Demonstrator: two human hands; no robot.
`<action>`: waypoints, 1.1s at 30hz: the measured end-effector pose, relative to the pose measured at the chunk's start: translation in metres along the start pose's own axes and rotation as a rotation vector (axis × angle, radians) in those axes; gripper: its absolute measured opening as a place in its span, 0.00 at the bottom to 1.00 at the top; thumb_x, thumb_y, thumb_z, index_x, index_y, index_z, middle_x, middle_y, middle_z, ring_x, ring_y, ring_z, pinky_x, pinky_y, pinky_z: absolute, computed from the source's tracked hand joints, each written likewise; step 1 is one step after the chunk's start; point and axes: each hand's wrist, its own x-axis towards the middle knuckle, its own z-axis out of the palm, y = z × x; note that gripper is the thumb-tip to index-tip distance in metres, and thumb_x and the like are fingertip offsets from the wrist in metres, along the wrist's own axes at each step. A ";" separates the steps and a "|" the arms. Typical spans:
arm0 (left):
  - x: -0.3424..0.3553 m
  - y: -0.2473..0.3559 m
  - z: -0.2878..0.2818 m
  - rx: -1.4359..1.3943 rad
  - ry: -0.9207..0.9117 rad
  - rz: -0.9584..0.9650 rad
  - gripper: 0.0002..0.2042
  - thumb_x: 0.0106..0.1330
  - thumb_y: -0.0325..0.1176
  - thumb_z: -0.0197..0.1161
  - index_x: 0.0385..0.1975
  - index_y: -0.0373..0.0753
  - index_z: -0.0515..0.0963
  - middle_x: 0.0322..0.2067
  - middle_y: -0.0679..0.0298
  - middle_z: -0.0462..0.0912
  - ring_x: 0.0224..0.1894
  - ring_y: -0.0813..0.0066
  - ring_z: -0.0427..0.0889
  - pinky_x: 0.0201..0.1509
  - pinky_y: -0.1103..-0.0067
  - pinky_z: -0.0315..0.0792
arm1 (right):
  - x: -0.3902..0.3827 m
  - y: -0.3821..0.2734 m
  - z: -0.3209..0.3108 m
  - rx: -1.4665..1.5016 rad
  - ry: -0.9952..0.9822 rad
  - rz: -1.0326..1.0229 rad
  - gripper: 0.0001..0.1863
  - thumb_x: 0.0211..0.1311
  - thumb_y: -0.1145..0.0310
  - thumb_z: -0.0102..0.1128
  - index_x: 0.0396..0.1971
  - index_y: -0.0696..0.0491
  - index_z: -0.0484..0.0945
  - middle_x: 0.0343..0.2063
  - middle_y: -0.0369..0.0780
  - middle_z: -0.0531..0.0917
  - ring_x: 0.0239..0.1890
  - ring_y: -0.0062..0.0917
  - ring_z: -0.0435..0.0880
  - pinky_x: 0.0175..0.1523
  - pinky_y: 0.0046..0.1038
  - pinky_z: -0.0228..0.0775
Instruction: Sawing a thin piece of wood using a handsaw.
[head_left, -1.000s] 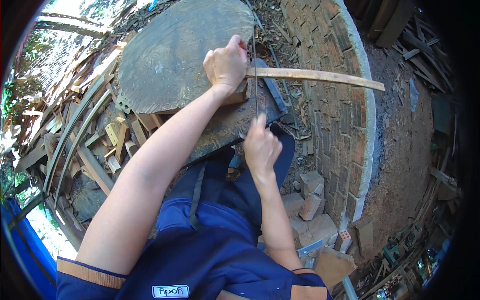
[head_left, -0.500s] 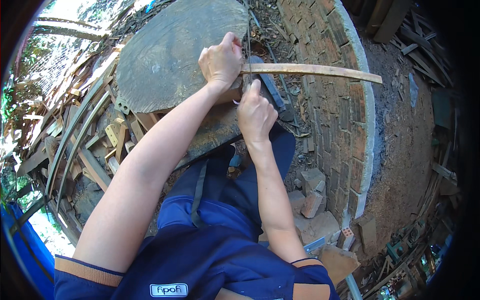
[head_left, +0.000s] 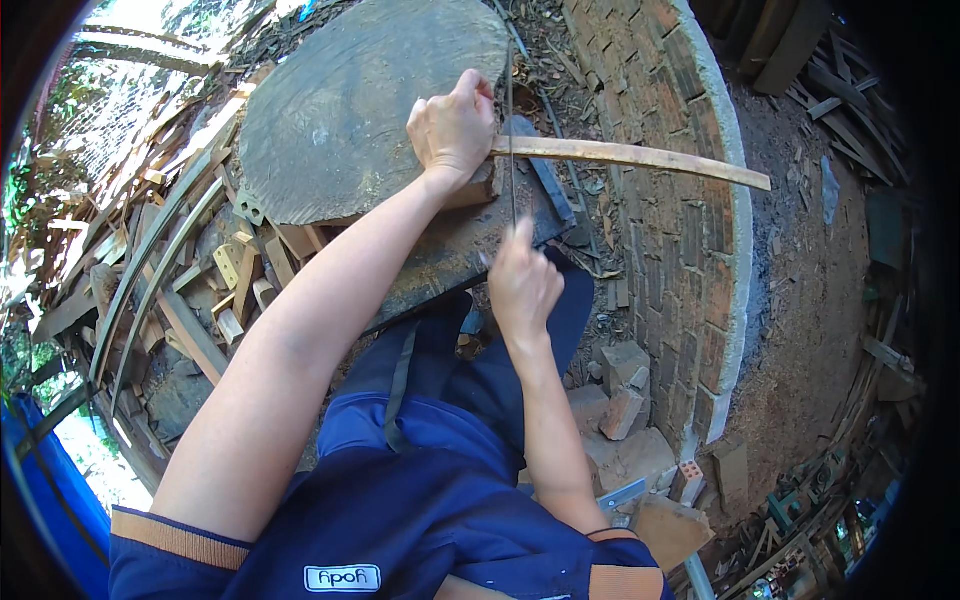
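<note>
Sawing step: left hand (head_left: 452, 125) fingers clamp the wooden stick (head_left: 640, 157); right hand (head_left: 522, 285) fingers grip the saw (head_left: 511, 140) crossing just beside them.

The wood strip (head_left: 640, 157) lay across the near right edge of the big stump (head_left: 350, 110). The left hand (head_left: 452, 125) pressed its left end down. The saw blade (head_left: 511, 140) crossed the strip, above the right hand (head_left: 520, 285). The brick wall (head_left: 690, 200) curved to the right, with loose bricks (head_left: 625, 400) nearer. Wood scraps (head_left: 200, 290) lay left.

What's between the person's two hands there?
In the head view, a thin saw blade runs from the right hand up past the left hand, crossing the wooden strip that the left hand grips on the stump.
</note>
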 end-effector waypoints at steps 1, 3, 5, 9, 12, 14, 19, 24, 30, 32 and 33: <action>0.000 0.002 0.000 0.002 -0.001 -0.004 0.05 0.65 0.39 0.54 0.33 0.53 0.78 0.20 0.61 0.83 0.29 0.54 0.84 0.36 0.64 0.75 | -0.012 0.000 -0.003 0.016 0.017 0.004 0.04 0.67 0.69 0.50 0.37 0.53 0.70 0.12 0.46 0.80 0.17 0.40 0.84 0.21 0.42 0.75; 0.000 0.007 0.000 0.018 0.003 0.014 0.05 0.65 0.39 0.55 0.33 0.53 0.78 0.20 0.60 0.83 0.29 0.54 0.83 0.36 0.63 0.75 | -0.002 0.003 0.001 0.029 0.057 -0.017 0.04 0.67 0.69 0.50 0.37 0.53 0.70 0.12 0.46 0.80 0.17 0.41 0.83 0.20 0.41 0.74; -0.001 0.010 -0.001 0.012 0.004 0.005 0.05 0.65 0.37 0.54 0.32 0.52 0.78 0.20 0.59 0.82 0.27 0.56 0.83 0.37 0.66 0.73 | 0.030 -0.005 -0.008 0.017 0.064 -0.026 0.04 0.68 0.69 0.49 0.36 0.53 0.70 0.12 0.46 0.80 0.18 0.41 0.84 0.21 0.41 0.75; 0.000 0.004 -0.002 0.027 0.003 -0.021 0.04 0.64 0.36 0.54 0.31 0.51 0.77 0.19 0.58 0.82 0.26 0.58 0.82 0.38 0.68 0.71 | 0.030 -0.008 0.002 -0.012 0.087 -0.027 0.04 0.65 0.69 0.50 0.35 0.53 0.69 0.13 0.46 0.81 0.18 0.42 0.84 0.23 0.42 0.76; -0.002 0.009 -0.002 -0.004 0.005 -0.001 0.04 0.64 0.36 0.55 0.31 0.52 0.77 0.19 0.58 0.82 0.25 0.57 0.82 0.37 0.67 0.71 | -0.021 0.007 -0.002 -0.008 -0.059 0.039 0.05 0.65 0.69 0.50 0.35 0.53 0.69 0.14 0.46 0.81 0.19 0.42 0.84 0.23 0.42 0.75; -0.003 0.009 0.000 -0.003 0.013 0.004 0.03 0.63 0.36 0.56 0.31 0.52 0.77 0.19 0.57 0.82 0.25 0.57 0.82 0.37 0.66 0.71 | -0.003 0.002 -0.006 0.018 -0.004 0.015 0.05 0.65 0.68 0.50 0.36 0.53 0.69 0.14 0.46 0.81 0.19 0.42 0.84 0.22 0.42 0.75; -0.002 0.006 0.000 0.012 0.014 -0.001 0.04 0.64 0.36 0.55 0.31 0.52 0.78 0.19 0.57 0.82 0.25 0.56 0.82 0.37 0.67 0.71 | 0.042 -0.013 0.005 0.018 0.139 -0.013 0.05 0.65 0.68 0.50 0.37 0.53 0.70 0.13 0.46 0.81 0.18 0.41 0.84 0.22 0.42 0.75; -0.001 0.003 -0.002 -0.020 0.015 -0.006 0.05 0.65 0.38 0.54 0.32 0.53 0.78 0.20 0.60 0.82 0.27 0.53 0.82 0.36 0.63 0.74 | -0.024 0.004 -0.007 0.021 -0.081 0.060 0.11 0.72 0.63 0.45 0.42 0.55 0.71 0.16 0.49 0.81 0.20 0.45 0.83 0.23 0.45 0.74; 0.000 0.007 -0.001 0.022 -0.031 -0.028 0.03 0.64 0.37 0.55 0.32 0.52 0.77 0.19 0.60 0.81 0.27 0.54 0.82 0.36 0.63 0.74 | 0.039 -0.013 -0.001 0.024 0.124 -0.011 0.07 0.67 0.67 0.50 0.39 0.54 0.69 0.14 0.47 0.81 0.19 0.42 0.84 0.23 0.42 0.75; -0.001 0.003 0.000 -0.015 -0.001 -0.009 0.03 0.64 0.37 0.55 0.32 0.52 0.76 0.18 0.60 0.81 0.27 0.55 0.82 0.37 0.63 0.74 | 0.009 -0.004 0.001 0.019 0.057 -0.011 0.06 0.67 0.67 0.50 0.38 0.54 0.69 0.13 0.47 0.81 0.19 0.42 0.84 0.23 0.43 0.76; -0.002 0.005 -0.001 -0.009 -0.006 -0.017 0.04 0.65 0.37 0.55 0.32 0.52 0.77 0.18 0.60 0.81 0.27 0.55 0.82 0.37 0.64 0.74 | -0.011 0.000 0.001 -0.009 0.018 0.011 0.06 0.67 0.67 0.50 0.38 0.53 0.70 0.12 0.46 0.80 0.19 0.42 0.84 0.23 0.42 0.76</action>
